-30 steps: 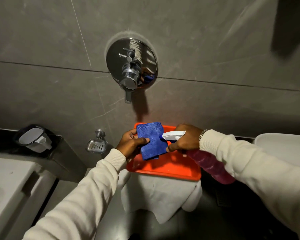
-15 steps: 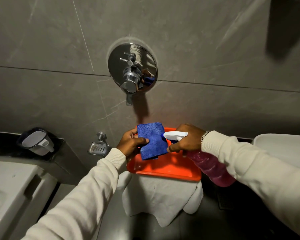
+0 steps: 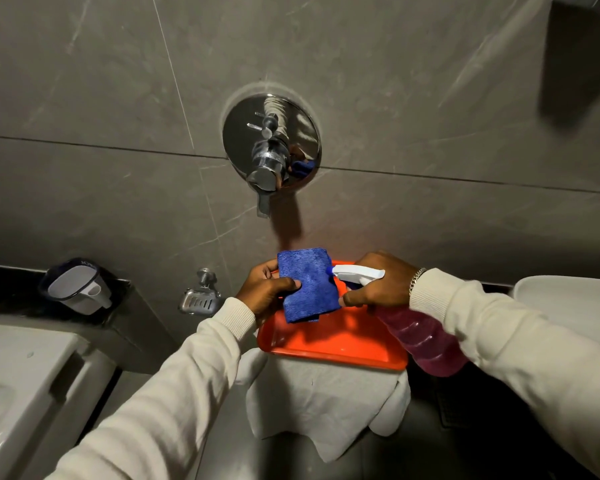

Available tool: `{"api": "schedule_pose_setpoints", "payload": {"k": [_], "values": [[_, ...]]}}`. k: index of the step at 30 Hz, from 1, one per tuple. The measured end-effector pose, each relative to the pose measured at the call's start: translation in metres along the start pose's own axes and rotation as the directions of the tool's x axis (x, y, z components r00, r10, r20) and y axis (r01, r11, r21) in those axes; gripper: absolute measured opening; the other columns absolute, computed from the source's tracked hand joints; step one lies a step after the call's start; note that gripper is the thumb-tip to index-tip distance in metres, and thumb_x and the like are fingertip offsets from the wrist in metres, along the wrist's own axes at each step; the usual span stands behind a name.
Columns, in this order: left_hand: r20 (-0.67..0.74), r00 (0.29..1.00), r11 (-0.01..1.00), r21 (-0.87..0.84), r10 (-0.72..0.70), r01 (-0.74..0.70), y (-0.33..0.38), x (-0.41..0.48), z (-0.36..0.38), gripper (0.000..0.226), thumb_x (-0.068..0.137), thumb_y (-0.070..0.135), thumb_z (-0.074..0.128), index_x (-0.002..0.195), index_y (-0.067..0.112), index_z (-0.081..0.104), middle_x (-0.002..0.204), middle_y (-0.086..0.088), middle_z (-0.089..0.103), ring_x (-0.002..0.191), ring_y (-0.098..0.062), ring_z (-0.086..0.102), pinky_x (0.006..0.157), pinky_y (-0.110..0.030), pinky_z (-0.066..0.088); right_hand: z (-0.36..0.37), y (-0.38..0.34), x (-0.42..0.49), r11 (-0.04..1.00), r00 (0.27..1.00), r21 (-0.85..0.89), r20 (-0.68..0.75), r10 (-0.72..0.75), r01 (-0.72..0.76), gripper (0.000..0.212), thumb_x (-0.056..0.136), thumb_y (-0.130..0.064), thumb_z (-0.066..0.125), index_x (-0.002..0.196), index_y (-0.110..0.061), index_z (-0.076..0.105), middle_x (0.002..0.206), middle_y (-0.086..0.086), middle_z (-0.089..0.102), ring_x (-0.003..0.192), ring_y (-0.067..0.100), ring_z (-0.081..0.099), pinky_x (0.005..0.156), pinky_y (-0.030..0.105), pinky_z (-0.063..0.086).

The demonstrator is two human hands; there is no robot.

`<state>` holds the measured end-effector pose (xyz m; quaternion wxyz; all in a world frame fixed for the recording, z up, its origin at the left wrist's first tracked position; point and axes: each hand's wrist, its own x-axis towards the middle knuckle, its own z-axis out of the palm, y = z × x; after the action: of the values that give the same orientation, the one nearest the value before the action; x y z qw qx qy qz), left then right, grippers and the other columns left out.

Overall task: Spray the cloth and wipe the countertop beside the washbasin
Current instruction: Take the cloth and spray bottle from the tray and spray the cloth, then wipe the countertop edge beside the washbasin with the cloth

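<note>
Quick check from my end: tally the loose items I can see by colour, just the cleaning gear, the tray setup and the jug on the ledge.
Blue: 1, the cloth in the left hand
Pink: 1, the spray bottle in the right hand
Orange: 1, the tray
White: 2, the towel under the tray and the jug
Total: 5

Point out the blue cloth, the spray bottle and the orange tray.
blue cloth (image 3: 308,285): head view, middle of its folded face.
spray bottle (image 3: 426,337): head view, pink body below the right hand.
orange tray (image 3: 329,344): head view, bare floor near its front rim.
</note>
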<state>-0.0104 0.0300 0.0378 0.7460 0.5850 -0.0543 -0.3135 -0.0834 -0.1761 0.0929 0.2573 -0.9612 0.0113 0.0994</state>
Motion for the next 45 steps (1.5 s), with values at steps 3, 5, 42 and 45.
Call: {"api": "schedule_pose_setpoints", "payload": {"k": [3,5,42,45], "values": [[-0.007,1.0,1.0,-0.001,0.0,0.0,0.001,0.0,-0.002,0.046,0.076,-0.02,0.05,0.12,-0.007,0.053,0.095,-0.017,0.066,0.082,-0.029,0.064,0.093,-0.045,0.048,0.001,0.003,0.001,0.998,1.0,0.062,-0.018,-0.008,0.009,0.031,0.069,-0.023,0.078,0.05,-0.015,0.055,0.041,-0.006,0.055,0.038,0.006,0.053,0.05,0.022,0.04],[-0.002,1.0,1.0,-0.001,0.0,0.0,0.003,0.0,-0.003,0.045,0.076,-0.02,0.049,0.119,-0.005,0.054,0.092,-0.015,0.068,0.079,-0.026,0.066,0.088,-0.041,0.051,-0.003,0.003,0.002,0.998,0.998,0.03,-0.025,-0.052,0.053,0.027,0.071,-0.023,0.079,0.055,-0.019,0.057,0.046,-0.007,0.052,0.042,0.004,0.048,0.052,0.021,0.039],[0.511,0.782,0.931,0.253,-0.358,0.262,-0.094,-0.038,0.111,0.043,0.057,-0.004,0.063,0.099,0.008,0.063,0.081,-0.012,0.075,0.072,-0.024,0.07,0.069,-0.034,0.057,0.157,0.019,-0.149,-0.425,0.787,0.812,-0.067,0.613,0.4,0.056,0.083,-0.058,0.058,0.117,-0.013,0.063,0.113,0.009,0.068,0.1,0.022,0.066,0.086,0.034,0.055],[0.566,0.784,0.85,0.518,-0.254,-0.099,-0.119,-0.051,0.174,0.045,0.055,-0.004,0.068,0.096,0.013,0.058,0.083,-0.012,0.065,0.073,-0.024,0.06,0.068,-0.03,0.05,0.17,0.027,-0.198,-0.429,0.702,0.743,-0.076,0.708,0.514,0.06,0.087,-0.028,0.059,0.136,0.002,0.045,0.131,0.019,0.055,0.119,0.032,0.056,0.105,0.042,0.042]]}}
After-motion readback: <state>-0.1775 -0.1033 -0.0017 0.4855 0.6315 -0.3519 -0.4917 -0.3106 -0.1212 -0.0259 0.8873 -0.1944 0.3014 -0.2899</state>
